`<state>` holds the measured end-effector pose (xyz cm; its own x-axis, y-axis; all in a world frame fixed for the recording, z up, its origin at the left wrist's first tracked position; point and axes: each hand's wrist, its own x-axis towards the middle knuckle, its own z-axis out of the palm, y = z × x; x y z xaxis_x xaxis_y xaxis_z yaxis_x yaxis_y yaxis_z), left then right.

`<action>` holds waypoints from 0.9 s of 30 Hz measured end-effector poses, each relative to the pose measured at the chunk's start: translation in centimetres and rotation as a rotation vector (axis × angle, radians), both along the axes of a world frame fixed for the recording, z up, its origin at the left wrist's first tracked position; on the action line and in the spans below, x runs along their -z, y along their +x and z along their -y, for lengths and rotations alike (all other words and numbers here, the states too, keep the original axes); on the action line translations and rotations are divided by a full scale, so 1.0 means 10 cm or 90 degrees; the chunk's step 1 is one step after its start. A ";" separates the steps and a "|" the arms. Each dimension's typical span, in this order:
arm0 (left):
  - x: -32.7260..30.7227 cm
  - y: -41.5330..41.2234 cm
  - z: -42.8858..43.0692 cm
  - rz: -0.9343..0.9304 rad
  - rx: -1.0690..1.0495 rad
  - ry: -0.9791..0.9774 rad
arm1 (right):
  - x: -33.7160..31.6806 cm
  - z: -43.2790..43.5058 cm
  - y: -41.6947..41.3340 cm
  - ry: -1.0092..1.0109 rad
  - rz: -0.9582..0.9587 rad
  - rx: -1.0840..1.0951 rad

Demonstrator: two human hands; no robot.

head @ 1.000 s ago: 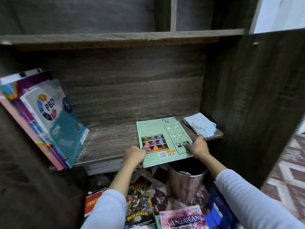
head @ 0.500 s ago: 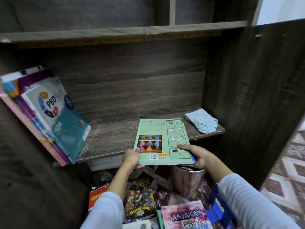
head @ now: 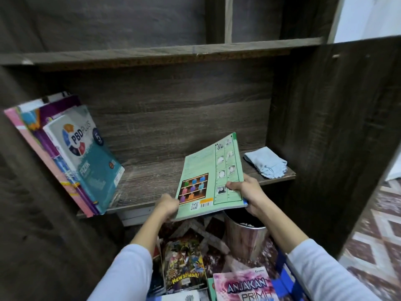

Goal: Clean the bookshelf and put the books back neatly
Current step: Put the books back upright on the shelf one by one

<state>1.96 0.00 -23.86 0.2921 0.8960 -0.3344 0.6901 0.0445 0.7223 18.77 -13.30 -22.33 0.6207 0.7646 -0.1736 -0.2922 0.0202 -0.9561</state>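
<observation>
Bookshelf point(head: 152, 181) looks partly restocked: a few books point(head: 82, 157) lean at its left end, other books point(head: 184, 268) lie on the floor below, and the left hand point(head: 167, 206) and right hand point(head: 247, 192) hold a green workbook point(head: 208, 177) tilted over the front edge, fingers curled round its lower corners.

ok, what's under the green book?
The left hand and right hand hold the green book tilted over the front edge of the shelf board. Below its near edge show a metal bin and patterned floor. The board and bin rim directly beneath it are covered.
</observation>
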 end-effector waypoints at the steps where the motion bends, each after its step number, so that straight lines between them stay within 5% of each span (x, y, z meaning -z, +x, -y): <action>1: -0.09 -0.01 0.00 -0.051 0.003 0.056 | -0.05 0.00 -0.07 0.006 0.030 0.004; 3: -0.35 0.00 0.03 -0.035 -0.032 0.146 | -0.13 -0.02 -0.21 0.016 0.108 0.014; 7: -0.96 0.07 0.06 0.183 -0.098 0.297 | -0.28 -0.08 -0.57 0.012 0.304 0.050; 13: -1.68 0.19 0.19 0.408 -0.026 0.307 | -0.43 -0.19 -1.19 0.052 0.469 0.086; 27: -1.80 -0.78 -0.19 0.284 -0.052 0.536 | -0.18 -0.86 -2.00 0.146 0.765 0.025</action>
